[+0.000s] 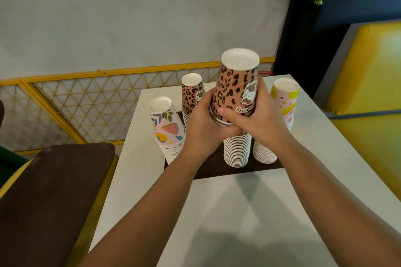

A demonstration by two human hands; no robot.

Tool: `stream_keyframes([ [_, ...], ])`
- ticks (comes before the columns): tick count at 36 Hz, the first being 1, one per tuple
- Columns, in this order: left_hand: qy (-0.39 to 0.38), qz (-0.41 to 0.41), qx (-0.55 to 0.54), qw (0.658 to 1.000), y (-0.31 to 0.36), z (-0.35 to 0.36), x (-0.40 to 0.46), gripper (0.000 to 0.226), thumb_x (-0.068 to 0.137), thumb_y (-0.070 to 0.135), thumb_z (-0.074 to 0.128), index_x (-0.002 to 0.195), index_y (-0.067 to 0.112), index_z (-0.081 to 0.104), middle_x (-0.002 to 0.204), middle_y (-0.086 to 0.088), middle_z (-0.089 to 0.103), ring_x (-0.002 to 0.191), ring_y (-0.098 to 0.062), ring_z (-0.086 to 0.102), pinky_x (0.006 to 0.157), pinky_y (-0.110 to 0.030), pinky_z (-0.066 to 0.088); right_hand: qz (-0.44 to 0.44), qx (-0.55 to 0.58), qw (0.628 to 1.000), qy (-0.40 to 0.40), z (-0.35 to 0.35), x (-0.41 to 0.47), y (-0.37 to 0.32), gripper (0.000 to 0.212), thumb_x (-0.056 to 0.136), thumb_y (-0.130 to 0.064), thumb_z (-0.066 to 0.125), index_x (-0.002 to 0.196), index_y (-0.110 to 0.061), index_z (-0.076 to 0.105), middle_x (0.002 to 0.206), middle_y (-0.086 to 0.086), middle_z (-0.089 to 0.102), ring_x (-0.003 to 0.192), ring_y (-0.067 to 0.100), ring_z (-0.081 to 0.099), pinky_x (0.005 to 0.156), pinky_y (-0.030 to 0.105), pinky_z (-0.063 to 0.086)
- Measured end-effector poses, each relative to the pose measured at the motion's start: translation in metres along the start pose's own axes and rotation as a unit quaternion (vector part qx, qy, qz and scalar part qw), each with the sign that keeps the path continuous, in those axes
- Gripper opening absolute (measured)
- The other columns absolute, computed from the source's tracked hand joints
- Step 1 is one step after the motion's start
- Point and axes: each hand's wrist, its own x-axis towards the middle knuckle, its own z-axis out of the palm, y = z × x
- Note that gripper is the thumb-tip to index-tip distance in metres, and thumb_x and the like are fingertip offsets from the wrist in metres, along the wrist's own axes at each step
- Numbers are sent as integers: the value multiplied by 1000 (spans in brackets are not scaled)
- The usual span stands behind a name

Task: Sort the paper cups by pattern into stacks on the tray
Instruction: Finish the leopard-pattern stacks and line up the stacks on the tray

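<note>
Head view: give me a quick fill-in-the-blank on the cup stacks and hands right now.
1. Both hands, left hand and right hand, grip the cups with the ____ pattern.
2. The fruit-pattern stack stands at the ____ end of the dark tray.
3. All cups stand with their bases facing ____.
4. The number of stacks on the tray is ____.

Missing words: leopard; left; up; four

tray point(221, 171) mostly covered — second tray point(50, 197) cropped
</note>
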Motion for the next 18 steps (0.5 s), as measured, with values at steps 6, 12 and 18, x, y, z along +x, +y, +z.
stream_keyframes([
  [6,3,3,-57,998,6,0,18,101,68,25,83,149,21,24,137,14,46,131,-7,47,105,-35,46,-21,1,994,108,-4,24,-6,73,70,-34,77,127,-15,37,97,-32,45,84,-31,46,70,-5,37],
  [12,17,-115,-112,987,-6,19,8,72,95,30,58,154,28,16,160,3,24,147,-15,22,111,-26,24,36,-11,991,125,2,31,22,73,71,-37,77,127,-14,37,107,-18,50,89,-16,50,72,-6,37],
  [18,-15,-187,-119,975,-27,37,12,58,97,56,26,152,40,15,162,13,14,148,-12,16,120,-51,20,84,-40,989,111,19,20,64,78,70,-36,78,131,-11,36,122,-2,55,103,1,47,69,-8,32],
])
